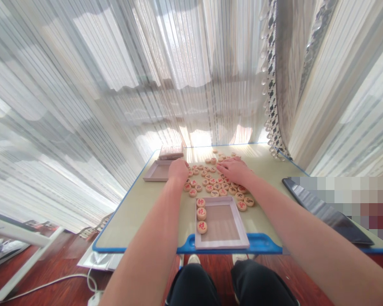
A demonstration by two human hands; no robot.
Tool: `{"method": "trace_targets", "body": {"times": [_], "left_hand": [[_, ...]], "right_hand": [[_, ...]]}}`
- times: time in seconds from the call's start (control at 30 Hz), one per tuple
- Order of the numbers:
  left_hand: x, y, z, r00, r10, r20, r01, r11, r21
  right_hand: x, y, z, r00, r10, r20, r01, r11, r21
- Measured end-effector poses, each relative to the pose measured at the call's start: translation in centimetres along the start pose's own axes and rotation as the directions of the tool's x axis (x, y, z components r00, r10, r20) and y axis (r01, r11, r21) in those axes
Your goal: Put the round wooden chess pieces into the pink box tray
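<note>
Round wooden pieces with red or black characters (pixel 217 186) lie spread over the middle of the table. My left hand (pixel 178 170) is at the left edge of the pieces, beside an open tray (pixel 157 171); its fingers curl inward and what they hold, if anything, is hidden. My right hand (pixel 234 168) rests over the pieces at the back right, palm down, fingers spread. Near the front edge, a shallow box (pixel 222 222) has three red-marked pieces (pixel 201 213) in a column along its left side.
The pale table (pixel 130 212) has a blue rim. A closed box (pixel 171 151) sits at the back left. A dark tablet-like device (pixel 325 212) lies on the right. Sheer curtains (pixel 178 85) hang behind the table. A white cable (pixel 60 278) runs over the floor.
</note>
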State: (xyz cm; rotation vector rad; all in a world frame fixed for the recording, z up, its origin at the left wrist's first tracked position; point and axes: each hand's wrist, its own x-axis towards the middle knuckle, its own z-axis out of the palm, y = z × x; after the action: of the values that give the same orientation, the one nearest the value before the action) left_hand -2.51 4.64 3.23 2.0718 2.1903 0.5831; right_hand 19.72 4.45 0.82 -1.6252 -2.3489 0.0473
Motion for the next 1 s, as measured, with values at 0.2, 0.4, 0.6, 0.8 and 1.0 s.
{"method": "trace_targets", "body": {"times": [0.2, 0.4, 0.6, 0.8, 1.0], "left_hand": [[-0.6, 0.9, -0.3, 0.999, 0.017, 0.028, -0.017, 1.000, 0.026], [-1.0, 1.1, -0.6, 0.999, 0.002, 0.033, -0.003, 0.999, 0.036], [-0.9, 0.9, -0.6, 1.000, 0.000, 0.015, 0.000, 1.000, 0.013], [-0.8, 0.9, -0.7, 1.000, -0.027, 0.006, 0.027, 1.000, 0.002], [-0.8, 1.2, -0.8, 1.000, -0.017, 0.019, 0.017, 1.000, 0.010]], "right_hand": [[-0.6, -0.4, -0.2, 0.998, 0.016, -0.062, -0.016, 1.000, -0.007], [0.1, -1.6, -1.3, 0.999, 0.033, -0.031, -0.033, 0.999, 0.003], [3.9, -2.2, -1.8, 0.994, 0.070, 0.080, -0.067, 0.997, -0.035], [5.2, -2.0, -0.9, 0.996, 0.083, 0.024, -0.083, 0.996, 0.019], [4.7, -1.7, -0.2, 1.000, 0.019, -0.017, -0.018, 1.000, 0.014]]}}
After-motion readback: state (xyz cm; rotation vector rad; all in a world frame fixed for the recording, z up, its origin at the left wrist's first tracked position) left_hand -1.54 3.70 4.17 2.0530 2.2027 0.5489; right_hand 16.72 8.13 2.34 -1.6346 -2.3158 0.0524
